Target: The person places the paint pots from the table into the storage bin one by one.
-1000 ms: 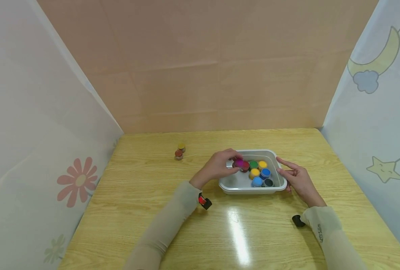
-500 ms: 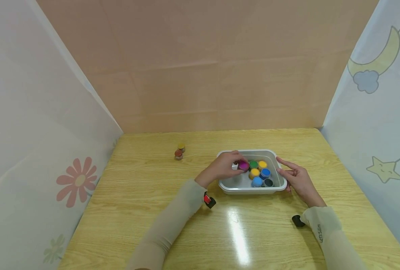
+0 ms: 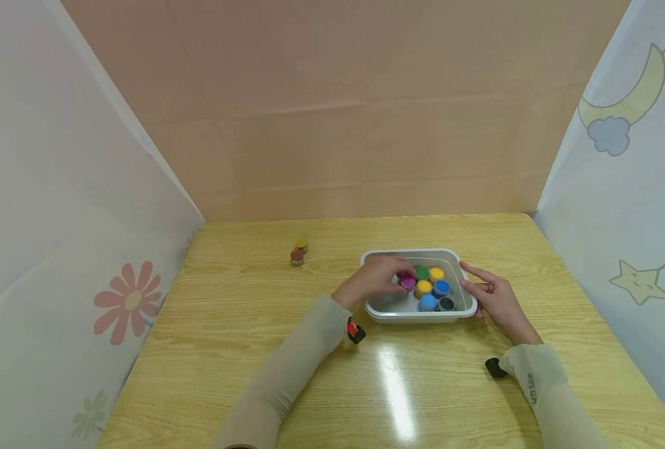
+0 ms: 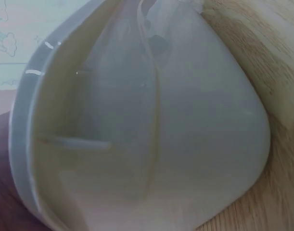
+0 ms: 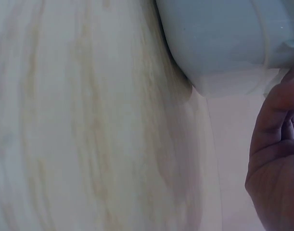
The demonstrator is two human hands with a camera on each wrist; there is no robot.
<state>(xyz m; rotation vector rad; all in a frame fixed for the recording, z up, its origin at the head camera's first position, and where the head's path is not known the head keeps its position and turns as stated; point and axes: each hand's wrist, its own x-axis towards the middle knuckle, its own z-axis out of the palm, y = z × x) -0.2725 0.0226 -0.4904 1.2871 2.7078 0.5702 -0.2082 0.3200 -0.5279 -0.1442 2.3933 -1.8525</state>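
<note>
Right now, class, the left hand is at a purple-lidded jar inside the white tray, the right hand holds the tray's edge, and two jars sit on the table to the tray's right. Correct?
One thing is wrong: the two jars outside the white tray sit to its left, as the head view shows. The rest holds.

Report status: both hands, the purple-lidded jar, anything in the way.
Left hand pinches purple-lidded jar, inside white tray. Right hand holds tray's right end. Green-lidded jar close on purple's right, may crowd it.
</note>
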